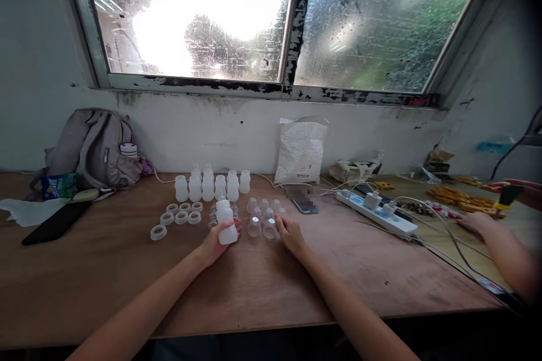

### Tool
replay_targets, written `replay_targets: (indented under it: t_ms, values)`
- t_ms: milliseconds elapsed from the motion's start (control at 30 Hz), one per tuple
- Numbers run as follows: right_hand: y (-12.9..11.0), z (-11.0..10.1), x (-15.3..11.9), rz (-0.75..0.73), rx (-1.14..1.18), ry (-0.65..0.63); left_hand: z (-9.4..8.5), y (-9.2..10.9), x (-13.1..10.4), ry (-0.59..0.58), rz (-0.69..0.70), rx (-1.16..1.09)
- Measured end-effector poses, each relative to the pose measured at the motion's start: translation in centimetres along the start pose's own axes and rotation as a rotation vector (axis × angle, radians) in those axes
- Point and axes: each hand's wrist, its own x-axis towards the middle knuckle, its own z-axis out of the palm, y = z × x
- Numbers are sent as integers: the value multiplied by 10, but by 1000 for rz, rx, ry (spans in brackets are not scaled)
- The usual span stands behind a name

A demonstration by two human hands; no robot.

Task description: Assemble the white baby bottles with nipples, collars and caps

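Observation:
My left hand (217, 241) is wrapped round a frosted white bottle (227, 224), which is tilted and has a nipple-like top. My right hand (290, 232) has its fingers closed at the right edge of a group of clear cups (269, 229); whether it grips one is hidden. Several frosted bottles (207, 185) stand upright in a row behind. White rings (181, 217) lie in rows to the left of the held bottle. Small clear parts (213, 216) sit just behind my left hand, partly covered by it.
A phone (305, 204) lies behind the cups. To the right is a white power strip (376, 214) with cables. A black case (56, 222) and grey backpack (95, 149) are on the left. At the far right another person's hands work near yellow pieces (480, 204).

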Motion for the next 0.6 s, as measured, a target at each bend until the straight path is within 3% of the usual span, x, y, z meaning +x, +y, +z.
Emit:
replay_targets:
  t_ms: [167, 267, 400, 500, 600]
  values:
    - [-2, 7, -3, 10, -29, -41, 4, -8, 9, -55, -64, -48]
    - [0, 6, 0, 72, -51, 53, 10, -12, 14, -7, -65, -104]
    - [11, 2, 6, 270, 59, 223, 17, -15, 17, 90, -50, -129]
    - [23, 4, 10, 411, 253, 302, 19, -15, 14, 94, -39, -116]
    - [34, 9, 12, 460, 342, 340, 20, -15, 9, 63, -42, -91]
